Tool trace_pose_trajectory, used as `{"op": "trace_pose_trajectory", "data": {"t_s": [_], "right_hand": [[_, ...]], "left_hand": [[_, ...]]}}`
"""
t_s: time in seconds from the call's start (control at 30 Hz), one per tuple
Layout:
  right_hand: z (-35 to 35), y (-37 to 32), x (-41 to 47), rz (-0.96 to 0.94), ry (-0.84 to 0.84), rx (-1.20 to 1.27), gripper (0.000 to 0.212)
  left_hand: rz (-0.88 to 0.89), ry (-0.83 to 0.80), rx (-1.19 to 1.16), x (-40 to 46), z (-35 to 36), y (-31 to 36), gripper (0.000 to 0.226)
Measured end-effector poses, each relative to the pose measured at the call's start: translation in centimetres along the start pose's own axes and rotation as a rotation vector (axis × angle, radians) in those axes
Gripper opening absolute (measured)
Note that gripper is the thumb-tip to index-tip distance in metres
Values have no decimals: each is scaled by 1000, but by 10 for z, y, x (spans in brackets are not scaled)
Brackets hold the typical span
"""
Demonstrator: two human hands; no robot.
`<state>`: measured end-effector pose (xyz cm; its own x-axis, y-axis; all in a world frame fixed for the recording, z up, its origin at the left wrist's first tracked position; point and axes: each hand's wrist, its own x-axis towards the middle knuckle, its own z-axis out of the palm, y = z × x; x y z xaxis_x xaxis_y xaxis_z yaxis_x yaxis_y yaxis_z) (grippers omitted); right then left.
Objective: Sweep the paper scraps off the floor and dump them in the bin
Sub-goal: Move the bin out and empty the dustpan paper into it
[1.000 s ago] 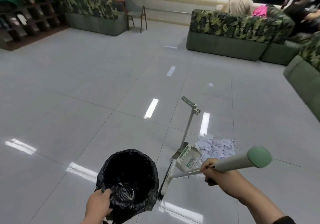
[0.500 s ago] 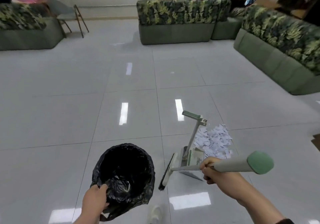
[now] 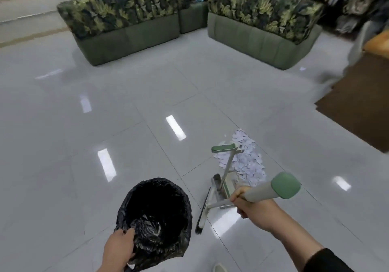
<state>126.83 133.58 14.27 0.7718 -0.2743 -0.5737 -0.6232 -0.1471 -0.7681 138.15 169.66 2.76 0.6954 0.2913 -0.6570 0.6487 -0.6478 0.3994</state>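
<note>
While your right hand (image 3: 251, 205) grips the broom (image 3: 212, 205) and your left (image 3: 117, 248) clutches the bin (image 3: 155, 215) liner at lower centre, the scraps (image 3: 244, 162) lie piled right of centre, unswept, nothing dumped yet

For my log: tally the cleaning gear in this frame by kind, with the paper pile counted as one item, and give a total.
Bin with black liner, gripped at the rim by the left hand: 1
Broom, held by the right hand: 1
Dustpan with upright handle, standing on the floor: 1
Pile of paper scraps, on the floor beside the dustpan: 1
Total: 4
</note>
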Motion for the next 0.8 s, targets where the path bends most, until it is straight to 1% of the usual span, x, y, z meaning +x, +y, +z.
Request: {"op": "trace_pose_trajectory", "data": {"t_s": [0.03,0.07,0.1,0.13,0.17,0.2,0.23,0.27,0.33,0.37,0.43,0.47,0.5,0.53,0.57,0.63,0.67,0.7,0.77,0.8], "right_hand": [[1,2,-7,27,53,51,21],[-2,-1,-8,14,63,70,20],[1,6,-25,53,176,120,19],[2,15,-35,67,248,157,19],[-3,15,-41,55,274,153,19],[-3,28,-58,95,372,203,20],[-4,35,-67,118,433,219,21],[-6,37,-69,112,444,205,23],[-19,56,-91,169,572,257,24],[-24,56,-90,173,580,250,23],[-45,80,-107,207,691,283,21],[-49,79,-107,203,686,275,19],[-65,99,-115,227,727,296,17],[-73,105,-118,233,762,293,17],[-73,107,-115,204,763,304,18],[-102,136,-115,205,825,316,19],[-102,134,-111,205,832,313,19],[-121,157,-102,215,885,320,20],[-132,167,-91,186,971,334,31],[-146,197,-77,196,1018,349,35]], "left_hand": [[54,-27,66,14,2,11,36],[57,-31,87,18,4,13,36],[125,-97,188,30,12,26,35],[164,-136,264,35,19,33,35],[183,-152,274,33,22,35,35],[243,-195,344,32,36,49,34],[282,-227,382,31,46,57,33],[291,-230,370,24,48,60,32],[389,-325,492,12,86,82,30],[397,-342,480,7,91,84,30],[470,-425,517,-11,141,102,28],[469,-433,489,-17,144,107,27],[502,-469,516,-29,178,116,25],[507,-497,520,-40,197,125,24],[490,-510,489,-43,199,128,22],[513,-561,492,-59,259,146,21],[508,-564,473,-60,263,153,21],[520,-582,468,-63,304,163,20],[509,-611,449,-59,340,179,19],[517,-619,463,-48,385,186,22]]}}
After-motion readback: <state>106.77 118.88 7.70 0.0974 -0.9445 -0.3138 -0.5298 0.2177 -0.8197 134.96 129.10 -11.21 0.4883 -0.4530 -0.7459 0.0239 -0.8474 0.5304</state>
